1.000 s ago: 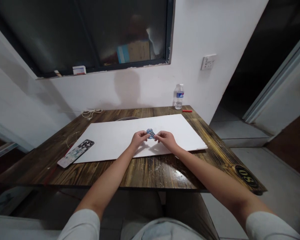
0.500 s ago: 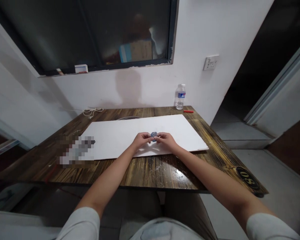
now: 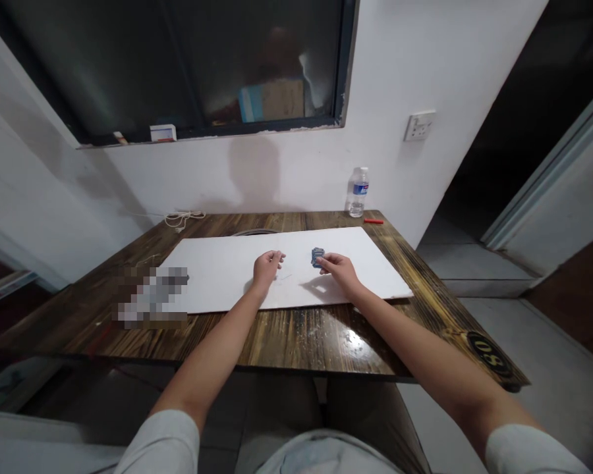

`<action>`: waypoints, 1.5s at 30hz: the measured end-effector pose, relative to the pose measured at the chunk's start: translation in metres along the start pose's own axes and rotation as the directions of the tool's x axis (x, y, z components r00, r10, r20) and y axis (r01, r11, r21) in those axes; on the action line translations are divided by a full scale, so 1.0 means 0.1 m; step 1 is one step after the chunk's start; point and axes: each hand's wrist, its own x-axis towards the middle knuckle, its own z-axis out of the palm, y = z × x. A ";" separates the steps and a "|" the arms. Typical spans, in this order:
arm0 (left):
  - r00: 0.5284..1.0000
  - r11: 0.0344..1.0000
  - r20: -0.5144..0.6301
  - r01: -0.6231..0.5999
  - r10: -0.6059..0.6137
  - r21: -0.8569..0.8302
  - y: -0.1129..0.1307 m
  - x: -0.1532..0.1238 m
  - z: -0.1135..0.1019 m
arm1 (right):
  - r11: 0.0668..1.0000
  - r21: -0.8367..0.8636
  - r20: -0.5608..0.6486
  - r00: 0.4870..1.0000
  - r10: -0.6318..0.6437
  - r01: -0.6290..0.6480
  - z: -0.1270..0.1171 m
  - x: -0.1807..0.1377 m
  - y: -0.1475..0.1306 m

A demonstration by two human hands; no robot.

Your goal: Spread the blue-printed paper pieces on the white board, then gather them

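Between the thumb and fingers of my right hand (image 3: pixel 340 268) is a small blue-grey piece (image 3: pixel 317 257) with light bands, held upright above a white board (image 3: pixel 217 263). Its exact kind is too small to tell. My left hand (image 3: pixel 267 268) hovers apart from it, over the middle of the board. The fingers of that hand are curled together, and whatever is in them, if anything, is hidden. A faint thin mark or strand (image 3: pixel 285 277) shows on the board between the two hands.
The board lies on a dark wooden table (image 3: pixel 296 339). Along the back are a white cable (image 3: pixel 184 217), a water bottle (image 3: pixel 358 192) and a red pen-like stick (image 3: pixel 373 222). A blurred patch (image 3: pixel 153 296) covers the board's left end. A round number plate (image 3: pixel 489 351) marks the right corner.
Both hands were together on the blue-grey piece. My left hand has let go and moved left; my right hand has shifted slightly right with the piece, which now shows more fully.
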 end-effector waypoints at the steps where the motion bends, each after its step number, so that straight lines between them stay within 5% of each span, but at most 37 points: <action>1: 0.999 0.995 0.031 -0.015 0.012 0.095 0.02 -0.01 -0.02 | 1.000 -0.008 0.003 1.000 0.000 0.000 0.00 0.00 0.00; 3: 0.991 0.934 0.108 -0.110 0.078 0.339 0.07 -0.04 -0.05 | 1.000 -0.021 0.009 1.000 -0.006 0.006 -0.01 0.00 -0.01; 7: 0.926 0.619 0.335 -0.368 0.175 0.694 0.16 -0.09 -0.11 | 0.998 -0.054 0.014 0.999 -0.030 0.031 -0.02 0.01 0.00; 14: 0.806 0.427 0.570 -0.577 0.159 0.696 0.18 -0.06 -0.19 | 0.994 -0.103 0.023 0.999 -0.041 0.043 -0.03 0.04 0.06; 23: 0.804 0.362 0.584 -0.579 0.108 0.730 0.24 -0.11 -0.13 | 0.988 -0.136 0.059 0.996 -0.064 0.071 -0.03 0.03 0.11; 31: 0.897 0.409 0.426 -0.436 0.122 0.802 0.23 -0.14 -0.11 | 0.988 -0.146 0.042 0.998 -0.047 0.053 -0.02 0.02 0.10; 34: 0.917 0.495 0.364 -0.394 0.161 0.774 0.24 -0.14 -0.11 | 0.987 -0.156 0.034 0.999 -0.036 0.041 -0.02 0.02 0.11; 40: 0.906 0.886 0.269 -0.394 0.328 0.245 0.17 -0.14 -0.01 | 0.991 -0.126 0.048 0.998 -0.040 0.046 -0.01 0.03 0.15; 45: 0.886 0.961 0.373 -0.254 0.276 -0.106 0.10 -0.19 0.13 | 0.988 -0.149 0.064 0.998 -0.027 0.036 0.01 0.03 0.15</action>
